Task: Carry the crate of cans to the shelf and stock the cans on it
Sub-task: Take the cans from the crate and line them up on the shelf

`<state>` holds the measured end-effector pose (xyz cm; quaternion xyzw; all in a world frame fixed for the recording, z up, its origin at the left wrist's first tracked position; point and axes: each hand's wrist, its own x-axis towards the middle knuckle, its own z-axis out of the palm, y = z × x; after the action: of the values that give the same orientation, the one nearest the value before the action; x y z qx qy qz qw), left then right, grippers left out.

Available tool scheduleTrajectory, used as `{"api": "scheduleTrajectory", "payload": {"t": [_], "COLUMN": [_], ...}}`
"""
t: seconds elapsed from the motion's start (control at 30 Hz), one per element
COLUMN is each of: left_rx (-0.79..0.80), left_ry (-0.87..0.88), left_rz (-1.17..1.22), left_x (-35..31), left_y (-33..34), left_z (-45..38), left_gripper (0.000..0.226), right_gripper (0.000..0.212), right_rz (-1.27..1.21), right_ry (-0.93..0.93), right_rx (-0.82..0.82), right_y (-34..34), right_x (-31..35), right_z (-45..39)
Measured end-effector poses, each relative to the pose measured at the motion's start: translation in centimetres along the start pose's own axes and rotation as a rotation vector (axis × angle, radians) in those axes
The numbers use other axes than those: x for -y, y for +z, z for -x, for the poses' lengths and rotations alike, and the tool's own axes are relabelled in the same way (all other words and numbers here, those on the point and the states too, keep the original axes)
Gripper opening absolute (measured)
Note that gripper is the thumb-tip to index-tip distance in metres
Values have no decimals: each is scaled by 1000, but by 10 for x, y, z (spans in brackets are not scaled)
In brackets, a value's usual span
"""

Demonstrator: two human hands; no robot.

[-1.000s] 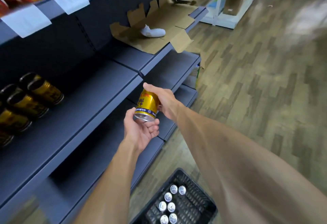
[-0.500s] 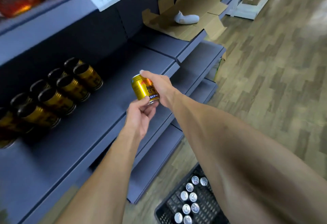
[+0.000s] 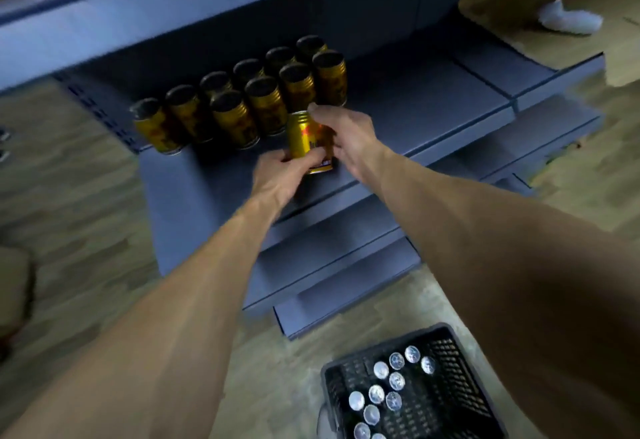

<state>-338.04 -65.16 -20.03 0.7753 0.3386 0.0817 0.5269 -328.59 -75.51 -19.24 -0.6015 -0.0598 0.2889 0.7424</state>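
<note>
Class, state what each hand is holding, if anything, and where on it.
Both hold one gold can: left hand at its lower side, right hand round its top.

Both hands, left hand (image 3: 280,175) and right hand (image 3: 346,137), wrapped around gold can (image 3: 304,142) over shelf (image 3: 433,109); stocked cans (image 3: 249,92) at eleven o'clock, crate (image 3: 446,338) at five.

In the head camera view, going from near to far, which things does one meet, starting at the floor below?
Black crate of cans → gold can held by both hands → cans standing on the shelf → white object on cardboard.
</note>
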Motion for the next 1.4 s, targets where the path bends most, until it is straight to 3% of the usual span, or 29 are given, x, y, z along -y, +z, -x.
{"api": "scheduleTrajectory", "payload": {"t": [0.1,0.17,0.23,0.4,0.47,0.67,0.97,1.13,1.4], "left_rx": [-135,-219,-320,-441,-463,-519,-530,-533,-606], "left_ry": [3,-4,-24,-54,-71,-58,-9,33,43], "left_rz": [-31,-66,-105,-91,-96,-78,-40,-89,-119], "left_x": [10,20,32,52,56,59,66,73,78], "left_y": [-32,-50,-65,-86,-94,-108,-121,-122,-113], "left_z": [-6,-5,-5,-5,-11,-33,-72,-83,-87], "left_gripper": [44,54,51,35,30,8,47,48,48], "right_gripper": [13,23,33,30,34,18,22,15,19], "right_rz": [122,158,184,328,385,511,586,476,482], "right_ry": [-58,-78,-107,-170,-196,-224,-141,-184,-255], "right_rx": [70,101,119,90,69,-80,-189,-400,-488], "right_y": [37,64,89,128,140,160,173,175,170], "right_x": [-7,-15,-24,-42,-48,-56,-76,-78,-88], "right_z": [-2,-5,-7,-12,-13,-13,-32,-42,-34]}}
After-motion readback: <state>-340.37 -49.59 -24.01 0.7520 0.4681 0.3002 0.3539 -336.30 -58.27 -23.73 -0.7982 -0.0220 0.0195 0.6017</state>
